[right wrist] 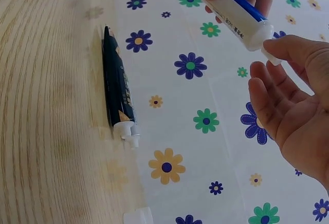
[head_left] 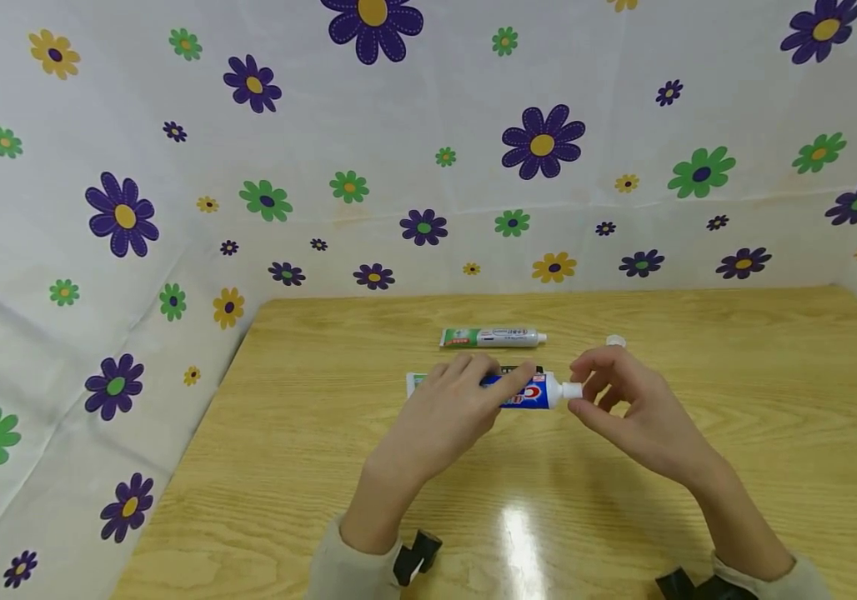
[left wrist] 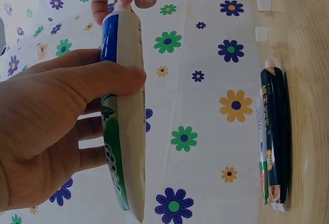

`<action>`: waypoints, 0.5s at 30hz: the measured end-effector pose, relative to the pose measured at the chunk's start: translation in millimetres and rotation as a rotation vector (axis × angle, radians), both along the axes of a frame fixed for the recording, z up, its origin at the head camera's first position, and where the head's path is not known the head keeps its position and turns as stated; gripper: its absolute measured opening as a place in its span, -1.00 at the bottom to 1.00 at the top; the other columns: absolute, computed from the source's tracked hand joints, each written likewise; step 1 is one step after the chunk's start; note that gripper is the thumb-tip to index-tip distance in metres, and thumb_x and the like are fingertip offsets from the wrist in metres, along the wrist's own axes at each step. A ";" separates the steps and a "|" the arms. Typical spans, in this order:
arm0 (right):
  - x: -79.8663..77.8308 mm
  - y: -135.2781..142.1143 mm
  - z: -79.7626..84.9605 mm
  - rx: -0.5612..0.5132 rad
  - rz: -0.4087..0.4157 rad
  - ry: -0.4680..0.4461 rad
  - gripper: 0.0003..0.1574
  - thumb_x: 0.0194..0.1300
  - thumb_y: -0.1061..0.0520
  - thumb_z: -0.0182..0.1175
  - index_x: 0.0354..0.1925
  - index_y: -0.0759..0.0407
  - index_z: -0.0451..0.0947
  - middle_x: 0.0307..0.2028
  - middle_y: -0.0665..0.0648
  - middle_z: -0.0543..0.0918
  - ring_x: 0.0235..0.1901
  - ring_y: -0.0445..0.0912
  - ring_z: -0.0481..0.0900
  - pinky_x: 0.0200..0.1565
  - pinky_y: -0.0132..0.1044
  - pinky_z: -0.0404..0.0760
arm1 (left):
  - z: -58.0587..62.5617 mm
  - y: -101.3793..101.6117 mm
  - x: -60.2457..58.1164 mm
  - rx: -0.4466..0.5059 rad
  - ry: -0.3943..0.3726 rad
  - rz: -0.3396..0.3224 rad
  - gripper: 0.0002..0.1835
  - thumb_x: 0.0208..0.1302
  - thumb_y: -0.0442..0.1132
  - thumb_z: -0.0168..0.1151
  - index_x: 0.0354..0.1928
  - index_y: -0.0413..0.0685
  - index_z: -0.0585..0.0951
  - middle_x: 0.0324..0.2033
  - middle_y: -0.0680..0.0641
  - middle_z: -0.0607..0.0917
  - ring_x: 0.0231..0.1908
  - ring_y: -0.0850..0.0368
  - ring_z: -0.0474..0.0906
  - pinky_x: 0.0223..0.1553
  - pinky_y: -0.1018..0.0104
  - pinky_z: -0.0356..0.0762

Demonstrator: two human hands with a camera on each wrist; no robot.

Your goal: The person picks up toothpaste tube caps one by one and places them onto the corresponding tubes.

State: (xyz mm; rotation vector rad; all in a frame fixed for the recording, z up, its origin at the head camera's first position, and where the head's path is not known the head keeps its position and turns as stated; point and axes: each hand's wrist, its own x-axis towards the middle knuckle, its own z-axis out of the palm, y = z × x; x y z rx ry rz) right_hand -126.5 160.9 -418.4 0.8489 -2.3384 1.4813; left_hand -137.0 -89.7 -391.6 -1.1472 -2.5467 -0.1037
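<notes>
My left hand (head_left: pixel 451 408) grips a blue, white and green toothpaste tube (head_left: pixel 529 393) round its middle, holding it above the table with its neck end toward the right. At that end, the thumb and fingers of my right hand (head_left: pixel 638 408) pinch the tube's small white cap (head_left: pixel 571 390). In the right wrist view the thumb lies against the cap (right wrist: pixel 271 56), while the other fingers are loosely bent. A black toothpaste tube (left wrist: pixel 275 136) lies on the table behind the held one, partly hidden in the head view. Beyond it lies a green and white toothpaste tube (head_left: pixel 493 337).
A white cap (head_left: pixel 615 340) sits on the wooden table (head_left: pixel 286 433) beyond my right hand. Two white pieces show in the left wrist view, the nearer one (left wrist: pixel 261 33) beside the other. A flower-patterned cloth (head_left: pixel 398 150) hangs behind the table and along its left side.
</notes>
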 end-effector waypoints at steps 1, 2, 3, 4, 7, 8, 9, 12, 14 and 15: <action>-0.1 -0.1 0.3 0.002 -0.001 -0.006 -0.48 0.12 0.52 0.33 -0.01 0.16 0.47 -0.24 0.01 0.59 -0.40 -0.19 0.57 -0.43 -0.38 0.62 | -0.3 -0.1 -0.1 0.000 0.001 0.000 -0.40 0.26 -0.23 0.39 0.32 0.28 0.46 -0.08 -0.01 0.64 -0.05 0.05 0.59 -0.11 0.18 0.63; -0.1 -0.2 0.5 0.006 0.000 -0.011 -0.50 0.13 0.51 0.33 -0.02 0.15 0.48 -0.26 0.00 0.59 -0.41 -0.19 0.57 -0.44 -0.37 0.62 | -0.5 -0.3 -0.1 0.000 0.001 0.001 -0.40 0.26 -0.23 0.39 0.32 0.28 0.46 -0.08 -0.01 0.64 -0.05 0.05 0.59 -0.11 0.18 0.63; -0.1 -0.3 0.7 0.009 0.001 -0.019 -0.52 0.15 0.49 0.33 -0.03 0.14 0.48 -0.28 -0.01 0.60 -0.42 -0.19 0.58 -0.45 -0.37 0.62 | -0.8 -0.4 -0.1 -0.001 0.000 0.001 -0.40 0.26 -0.23 0.39 0.32 0.28 0.46 -0.08 -0.01 0.64 -0.05 0.05 0.59 -0.11 0.18 0.63; -0.1 -0.3 0.9 0.014 0.002 -0.025 -0.54 0.16 0.48 0.32 -0.04 0.12 0.49 -0.29 -0.02 0.60 -0.43 -0.19 0.58 -0.45 -0.36 0.61 | -0.7 -0.6 -0.1 0.000 -0.001 0.001 -0.40 0.26 -0.23 0.39 0.32 0.28 0.47 -0.08 -0.01 0.64 -0.05 0.05 0.59 -0.11 0.18 0.63; -0.2 -0.7 0.9 0.027 0.008 -0.030 -0.59 0.21 0.45 0.30 -0.08 0.08 0.51 -0.30 -0.04 0.59 -0.43 -0.19 0.58 -0.45 -0.34 0.62 | -0.8 -1.0 -0.1 0.003 0.002 0.000 -0.41 0.26 -0.23 0.38 0.32 0.27 0.47 -0.08 -0.02 0.64 -0.06 0.05 0.59 -0.13 0.19 0.63; -0.3 -0.9 0.8 0.031 0.010 -0.028 -0.61 0.22 0.45 0.29 -0.09 0.07 0.51 -0.29 -0.04 0.59 -0.43 -0.19 0.57 -0.46 -0.34 0.61 | -0.7 -1.0 -0.2 0.004 0.003 -0.001 -0.41 0.26 -0.23 0.38 0.32 0.27 0.47 -0.08 -0.02 0.64 -0.06 0.05 0.59 -0.13 0.20 0.63; -0.3 -1.1 0.6 0.033 0.011 -0.024 -0.62 0.24 0.45 0.28 -0.10 0.06 0.51 -0.29 -0.04 0.59 -0.42 -0.19 0.57 -0.45 -0.34 0.61 | -0.7 -1.0 -0.4 0.007 0.003 -0.002 -0.41 0.26 -0.24 0.38 0.32 0.27 0.47 -0.08 -0.02 0.64 -0.07 0.06 0.59 -0.13 0.20 0.63; -0.6 -1.9 0.2 0.035 0.013 -0.011 -0.63 0.26 0.45 0.25 -0.11 0.04 0.52 -0.27 -0.05 0.58 -0.40 -0.19 0.57 -0.45 -0.34 0.59 | 0.1 -0.8 -0.9 0.013 0.004 -0.006 -0.40 0.26 -0.24 0.39 0.32 0.26 0.47 -0.09 -0.02 0.64 -0.07 0.06 0.59 -0.13 0.20 0.62; -0.7 -2.2 -0.2 0.032 0.015 -0.007 -0.62 0.25 0.45 0.26 -0.11 0.04 0.52 -0.26 -0.05 0.58 -0.39 -0.19 0.56 -0.45 -0.34 0.59 | 1.0 -0.9 -1.0 0.015 0.005 -0.007 -0.40 0.25 -0.25 0.39 0.32 0.26 0.47 -0.09 -0.02 0.63 -0.07 0.06 0.58 -0.13 0.20 0.62; -1.0 -2.3 -0.4 0.032 0.019 -0.003 -0.61 0.24 0.46 0.27 -0.10 0.05 0.52 -0.26 -0.04 0.58 -0.39 -0.19 0.56 -0.45 -0.34 0.59 | 1.3 -0.8 -0.9 0.014 0.010 -0.007 -0.40 0.26 -0.26 0.39 0.31 0.26 0.47 -0.09 -0.01 0.64 -0.08 0.06 0.58 -0.14 0.21 0.61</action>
